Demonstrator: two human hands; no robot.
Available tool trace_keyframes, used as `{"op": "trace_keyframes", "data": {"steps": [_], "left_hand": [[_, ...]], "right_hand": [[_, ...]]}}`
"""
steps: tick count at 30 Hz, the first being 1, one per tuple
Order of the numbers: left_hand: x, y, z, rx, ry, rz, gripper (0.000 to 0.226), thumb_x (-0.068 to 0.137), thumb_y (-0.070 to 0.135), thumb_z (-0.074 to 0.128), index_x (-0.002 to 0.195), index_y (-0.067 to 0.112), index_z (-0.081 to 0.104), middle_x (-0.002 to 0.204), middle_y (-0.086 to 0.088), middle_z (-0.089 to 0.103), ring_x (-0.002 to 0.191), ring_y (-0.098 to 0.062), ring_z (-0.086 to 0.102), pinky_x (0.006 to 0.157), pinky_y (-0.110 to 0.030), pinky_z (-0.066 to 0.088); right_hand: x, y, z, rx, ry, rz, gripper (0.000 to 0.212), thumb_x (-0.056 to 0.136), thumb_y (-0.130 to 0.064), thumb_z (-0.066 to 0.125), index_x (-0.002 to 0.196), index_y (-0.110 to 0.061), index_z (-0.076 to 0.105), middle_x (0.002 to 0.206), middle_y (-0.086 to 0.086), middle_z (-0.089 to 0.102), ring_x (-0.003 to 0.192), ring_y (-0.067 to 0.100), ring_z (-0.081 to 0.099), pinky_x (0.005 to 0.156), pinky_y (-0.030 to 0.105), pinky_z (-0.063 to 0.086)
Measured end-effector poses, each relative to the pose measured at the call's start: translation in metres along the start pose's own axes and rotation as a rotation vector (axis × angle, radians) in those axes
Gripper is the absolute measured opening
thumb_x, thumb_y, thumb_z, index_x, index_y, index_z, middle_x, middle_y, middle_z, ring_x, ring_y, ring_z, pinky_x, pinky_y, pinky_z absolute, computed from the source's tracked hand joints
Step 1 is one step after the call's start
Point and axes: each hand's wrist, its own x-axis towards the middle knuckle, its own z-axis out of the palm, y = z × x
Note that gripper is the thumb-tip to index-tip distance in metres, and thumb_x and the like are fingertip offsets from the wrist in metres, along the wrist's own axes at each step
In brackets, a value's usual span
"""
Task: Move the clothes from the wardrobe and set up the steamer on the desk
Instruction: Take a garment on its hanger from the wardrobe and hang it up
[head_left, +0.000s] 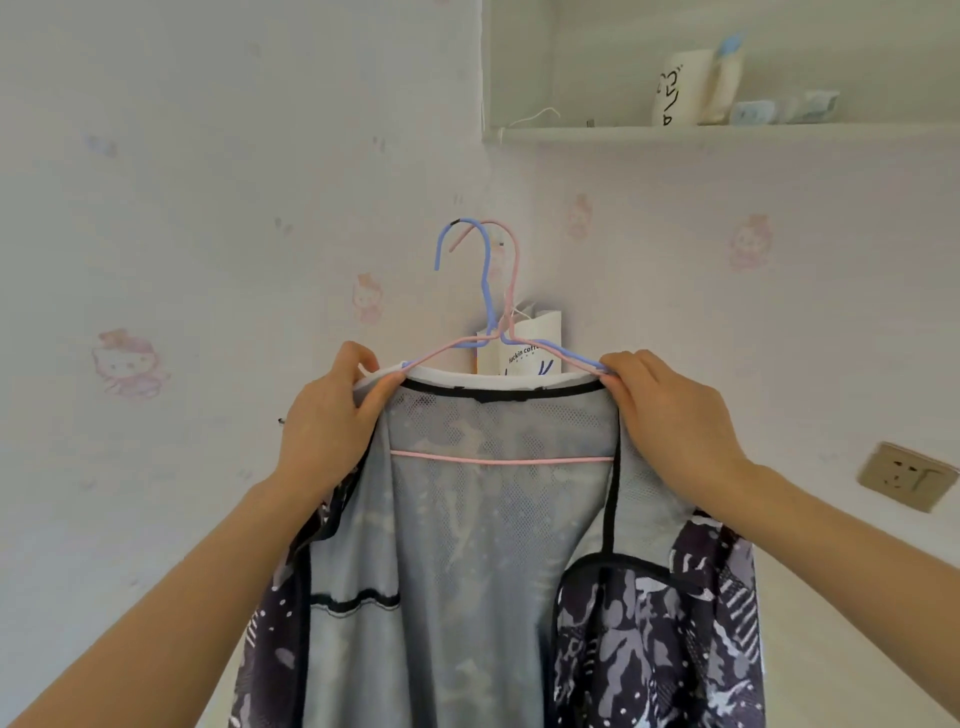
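A patterned dark-and-grey jacket (498, 545) with a pale mesh lining hangs open on a pink hanger (498, 460) and a blue hanger (485, 291). Both hooks go over a small hook on the wall. My left hand (332, 421) pinches the jacket's left shoulder at the collar. Gripping the right shoulder over the hangers' ends is my right hand (670, 415). No steamer shows in the head view.
A white paper bag (530, 345) hangs behind the hangers against the wallpapered wall. A white shelf (675, 135) at upper right carries a mug (678, 88) and small items. A wall socket (906, 475) sits at right.
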Motion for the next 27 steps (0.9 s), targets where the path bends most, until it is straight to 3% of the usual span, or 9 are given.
{"op": "trace_keyframes", "data": {"steps": [6,14,17,22,25,27], "left_hand": [[0.032,-0.034,0.058,0.079,-0.064,-0.095,0.034,0.090,0.054,0.048,0.093,0.020,0.042,0.069,-0.003,0.057,0.063,-0.026,0.056,0.061,-0.042,0.048],[0.050,-0.104,0.136,0.126,-0.224,-0.241,0.038,0.086,0.062,0.047,0.087,0.024,0.044,0.074,0.005,0.057,0.067,-0.019,0.056,0.060,-0.036,0.047],[0.051,-0.131,0.167,0.116,-0.285,-0.287,0.037,0.087,0.060,0.049,0.085,0.023,0.045,0.076,0.005,0.057,0.067,-0.018,0.056,0.059,-0.034,0.046],[0.046,-0.172,0.213,0.113,-0.368,-0.348,0.037,0.088,0.057,0.051,0.084,0.021,0.045,0.075,0.003,0.058,0.068,-0.019,0.056,0.061,-0.037,0.049],[0.041,-0.196,0.244,0.078,-0.404,-0.398,0.036,0.088,0.057,0.053,0.084,0.022,0.045,0.073,0.002,0.058,0.066,-0.021,0.056,0.060,-0.037,0.049],[0.039,-0.211,0.264,0.061,-0.415,-0.439,0.033,0.088,0.054,0.056,0.084,0.023,0.045,0.074,0.002,0.058,0.067,-0.022,0.057,0.062,-0.038,0.050]], "right_hand": [[0.037,0.031,0.069,0.081,-0.165,-0.019,0.043,0.095,-0.046,0.018,0.119,-0.027,0.048,0.102,-0.005,0.057,0.074,0.019,0.056,0.057,0.035,0.049],[0.051,0.053,0.183,0.091,-0.346,0.013,0.042,0.096,-0.045,0.020,0.119,-0.026,0.049,0.104,-0.006,0.053,0.073,0.018,0.054,0.054,0.032,0.042],[0.048,0.059,0.226,0.100,-0.399,0.017,0.031,0.100,-0.038,0.029,0.117,-0.023,0.050,0.102,-0.005,0.054,0.066,0.015,0.042,0.049,0.027,0.026],[0.039,0.069,0.284,0.052,-0.494,-0.051,0.029,0.097,-0.035,0.031,0.114,-0.021,0.049,0.089,0.000,0.053,0.066,0.020,0.050,0.048,0.031,0.042],[0.032,0.076,0.323,0.015,-0.559,-0.039,0.019,0.095,-0.027,0.047,0.114,-0.023,0.046,0.084,0.000,0.048,0.071,0.022,0.050,0.052,0.031,0.041],[0.028,0.078,0.349,-0.005,-0.614,-0.021,0.024,0.091,-0.020,0.056,0.113,-0.023,0.045,0.083,0.001,0.046,0.071,0.025,0.049,0.054,0.032,0.038]]}}
